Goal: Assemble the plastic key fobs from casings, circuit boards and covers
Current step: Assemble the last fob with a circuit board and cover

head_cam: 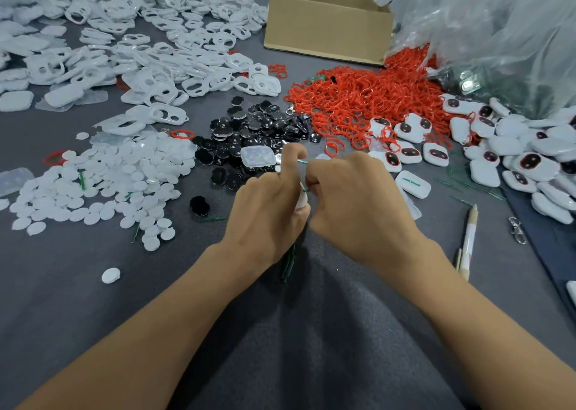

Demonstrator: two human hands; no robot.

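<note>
My left hand [268, 210] grips a small white casing [301, 200], mostly hidden between my two hands. My right hand [352, 201] pinches a thin green strip [301, 161] that pokes out above the casing. A few green strips [288, 266] stick out below my left palm. Just beyond my fingers lies a clear white casing shell [258, 157] on a pile of black round parts [249, 135]. White oval covers [109, 185] spread out at the left. Red rings [358, 104] are heaped beyond my right hand. Finished white fobs [514, 160] pile up at the right.
White casing frames [140, 51] cover the far left. A cardboard box [327, 26] stands at the back, with a clear plastic bag [498, 35] to its right. A pen [469, 238] and a metal clasp [517, 230] lie at the right on the grey cloth [62, 285].
</note>
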